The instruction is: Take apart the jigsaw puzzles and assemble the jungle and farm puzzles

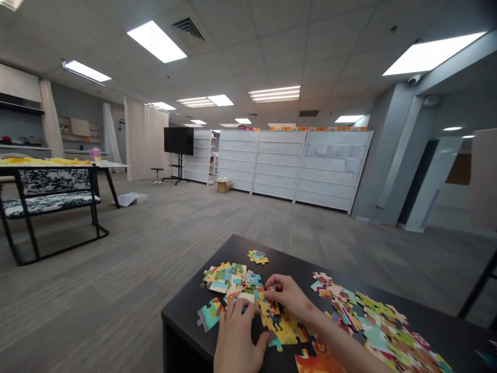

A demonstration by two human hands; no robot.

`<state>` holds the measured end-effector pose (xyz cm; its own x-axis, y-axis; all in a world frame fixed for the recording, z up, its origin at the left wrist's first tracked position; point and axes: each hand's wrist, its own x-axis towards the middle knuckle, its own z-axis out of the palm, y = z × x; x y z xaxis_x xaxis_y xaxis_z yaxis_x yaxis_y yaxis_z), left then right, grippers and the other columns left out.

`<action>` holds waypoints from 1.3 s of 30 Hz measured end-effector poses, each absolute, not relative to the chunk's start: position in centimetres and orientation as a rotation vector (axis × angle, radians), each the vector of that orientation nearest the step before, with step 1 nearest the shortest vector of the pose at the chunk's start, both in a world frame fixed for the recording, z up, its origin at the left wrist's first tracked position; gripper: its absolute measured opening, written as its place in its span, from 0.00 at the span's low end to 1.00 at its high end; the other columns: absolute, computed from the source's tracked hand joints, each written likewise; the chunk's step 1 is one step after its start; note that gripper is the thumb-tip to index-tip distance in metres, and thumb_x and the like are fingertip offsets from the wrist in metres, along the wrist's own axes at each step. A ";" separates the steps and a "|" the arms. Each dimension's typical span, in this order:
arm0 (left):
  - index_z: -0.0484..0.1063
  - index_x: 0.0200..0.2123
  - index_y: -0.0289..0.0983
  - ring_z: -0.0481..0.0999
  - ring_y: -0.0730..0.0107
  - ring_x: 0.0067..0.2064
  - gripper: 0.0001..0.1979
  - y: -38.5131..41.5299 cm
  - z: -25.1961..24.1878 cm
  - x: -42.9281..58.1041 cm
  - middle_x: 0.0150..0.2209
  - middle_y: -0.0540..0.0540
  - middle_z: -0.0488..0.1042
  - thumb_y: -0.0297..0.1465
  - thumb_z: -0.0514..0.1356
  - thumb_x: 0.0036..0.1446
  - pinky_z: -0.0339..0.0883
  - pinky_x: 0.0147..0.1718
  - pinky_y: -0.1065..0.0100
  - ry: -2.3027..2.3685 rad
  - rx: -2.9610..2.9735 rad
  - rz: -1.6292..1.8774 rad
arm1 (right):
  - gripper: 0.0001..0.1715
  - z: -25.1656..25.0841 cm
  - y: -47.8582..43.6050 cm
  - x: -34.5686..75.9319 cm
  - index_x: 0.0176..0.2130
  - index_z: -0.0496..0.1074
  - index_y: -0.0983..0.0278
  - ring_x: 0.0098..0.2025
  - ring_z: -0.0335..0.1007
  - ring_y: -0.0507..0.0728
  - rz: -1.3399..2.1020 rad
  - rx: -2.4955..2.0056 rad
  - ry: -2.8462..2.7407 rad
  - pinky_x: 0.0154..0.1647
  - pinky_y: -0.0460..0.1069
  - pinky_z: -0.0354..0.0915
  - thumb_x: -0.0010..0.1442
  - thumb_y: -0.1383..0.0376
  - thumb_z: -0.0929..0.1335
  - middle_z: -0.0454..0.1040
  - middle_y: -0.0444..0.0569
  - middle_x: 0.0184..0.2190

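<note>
Colourful jigsaw pieces lie on a black table [186, 303]. A joined yellow section [285, 329] sits between my hands. My left hand [236, 336] rests flat on the pieces at the table's near edge, fingers curled forward onto a pale piece [246, 297]. My right hand [287, 296] reaches in from the right and pinches a small piece at the top edge of the yellow section. A loose cluster of pieces [229, 277] lies just beyond my left hand, and a single piece [258, 256] sits farther back.
A large pile of loose pieces [373, 324] spreads over the table's right side. A teal piece [209, 313] lies near the left edge. Beyond is open carpet, a patterned bench [46, 199] and table at left, white shelving [295, 163] and a black screen [178, 141] at the back.
</note>
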<state>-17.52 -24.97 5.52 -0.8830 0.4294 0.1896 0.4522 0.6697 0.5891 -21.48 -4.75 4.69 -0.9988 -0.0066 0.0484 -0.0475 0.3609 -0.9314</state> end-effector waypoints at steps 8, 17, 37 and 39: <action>0.77 0.49 0.53 0.65 0.51 0.58 0.17 -24.4 5.4 -17.1 0.55 0.47 0.71 0.32 0.58 0.58 0.57 0.55 0.52 -2.868 -0.909 -0.791 | 0.22 3.9 -4.2 -22.5 0.34 0.68 0.61 0.26 0.68 0.54 1.591 0.119 -2.628 0.29 0.48 0.65 0.50 0.48 0.72 0.72 0.41 0.25; 0.77 0.46 0.51 0.62 0.44 0.63 0.12 -23.8 3.1 -18.2 0.64 0.51 0.67 0.37 0.61 0.59 0.57 0.56 0.46 -2.824 -0.974 -0.730 | 0.11 4.8 -3.5 -22.4 0.31 0.76 0.60 0.40 0.69 0.59 0.986 0.242 -2.790 0.42 0.50 0.63 0.47 0.59 0.76 0.75 0.45 0.35; 0.63 0.66 0.47 0.68 0.47 0.61 0.28 -23.3 3.0 -18.5 0.62 0.45 0.71 0.42 0.54 0.64 0.55 0.59 0.45 -2.816 -0.879 -0.887 | 0.16 5.4 1.7 -26.7 0.39 0.77 0.68 0.47 0.69 0.69 0.171 0.022 -2.950 0.50 0.59 0.62 0.63 0.61 0.64 0.75 0.63 0.40; 0.61 0.67 0.46 0.66 0.47 0.63 0.30 -23.2 2.9 -18.7 0.63 0.43 0.70 0.40 0.54 0.62 0.53 0.61 0.45 -2.820 -0.844 -0.876 | 0.17 5.6 0.9 -25.5 0.44 0.76 0.68 0.48 0.69 0.68 0.209 0.057 -2.937 0.51 0.57 0.62 0.61 0.61 0.65 0.74 0.61 0.42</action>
<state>-18.71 -23.15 2.92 -0.8468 0.4838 0.2210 0.5238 0.6866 0.5041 -25.49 0.86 5.63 -0.9800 -0.0246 0.1976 -0.0523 0.9893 -0.1362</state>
